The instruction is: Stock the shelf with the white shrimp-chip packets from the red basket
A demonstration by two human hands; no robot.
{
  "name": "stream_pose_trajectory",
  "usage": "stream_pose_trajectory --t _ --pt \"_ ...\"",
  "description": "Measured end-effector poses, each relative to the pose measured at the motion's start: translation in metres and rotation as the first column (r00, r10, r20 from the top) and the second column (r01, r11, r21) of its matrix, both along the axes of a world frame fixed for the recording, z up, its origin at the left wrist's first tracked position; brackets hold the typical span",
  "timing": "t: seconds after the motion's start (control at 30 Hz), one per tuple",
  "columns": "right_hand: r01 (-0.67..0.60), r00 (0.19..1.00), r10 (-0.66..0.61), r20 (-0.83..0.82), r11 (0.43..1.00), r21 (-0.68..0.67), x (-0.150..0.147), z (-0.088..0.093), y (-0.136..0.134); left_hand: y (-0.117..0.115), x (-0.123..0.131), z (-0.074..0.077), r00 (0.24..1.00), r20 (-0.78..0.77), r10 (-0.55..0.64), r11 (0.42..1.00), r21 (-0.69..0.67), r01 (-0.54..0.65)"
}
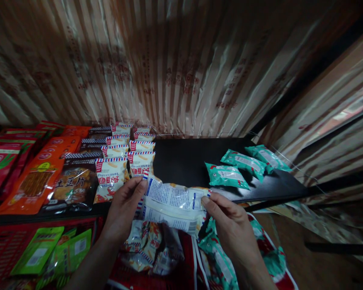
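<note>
i see my left hand (124,205) and my right hand (230,225) each pinching one end of a crinkly snack packet (172,205), just in front of the black shelf (184,161). its white back has blue print too small to read. three shiny teal packets (226,176) lie on the shelf, and a brown bag (74,187) reads "土豆片".

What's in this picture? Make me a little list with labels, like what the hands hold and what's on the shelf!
left hand: pinches the left edge of the white snack packet
right hand: pinches its right edge
black shelf: behind the packet, partly bare
shelf left: rows of striped snack packets, brown packets, orange packets
shelf right: three teal packets
below the hands: loose packets, striped and teal
</note>
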State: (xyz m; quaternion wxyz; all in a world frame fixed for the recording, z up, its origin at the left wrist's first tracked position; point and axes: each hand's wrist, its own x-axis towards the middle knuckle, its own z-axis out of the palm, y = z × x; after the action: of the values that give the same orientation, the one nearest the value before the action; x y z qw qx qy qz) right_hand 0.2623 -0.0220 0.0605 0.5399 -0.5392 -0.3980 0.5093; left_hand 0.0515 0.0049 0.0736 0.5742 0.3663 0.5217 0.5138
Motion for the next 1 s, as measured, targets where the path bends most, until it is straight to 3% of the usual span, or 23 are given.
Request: stream_pose_trajectory --t 0.37,0.67,0.8,1.0 --pt "0.014 0.996 -0.017 0.082 0.999 0.046 -0.002 0.002 0.000 -0.004 0.005 -0.005 0.973 -0.149 0.176 0.978 0.139 -0.156" --pt "0.064 0.998 -0.065 0.021 0.997 0.033 -0.003 0.002 0.004 0.002 0.002 -0.007 0.994 -0.090 0.069 0.997 0.042 -0.065" --pt "0.168 0.985 -0.167 -0.037 0.986 0.012 -0.002 0.002 0.005 0.002 0.004 -0.011 0.998 -0.070 0.003 1.000 0.006 -0.003" --pt "0.263 0.959 -0.257 -0.122 0.964 0.043 0.000 0.006 0.009 0.000 0.010 -0.017 0.999 0.049 0.010 1.000 0.004 -0.010"
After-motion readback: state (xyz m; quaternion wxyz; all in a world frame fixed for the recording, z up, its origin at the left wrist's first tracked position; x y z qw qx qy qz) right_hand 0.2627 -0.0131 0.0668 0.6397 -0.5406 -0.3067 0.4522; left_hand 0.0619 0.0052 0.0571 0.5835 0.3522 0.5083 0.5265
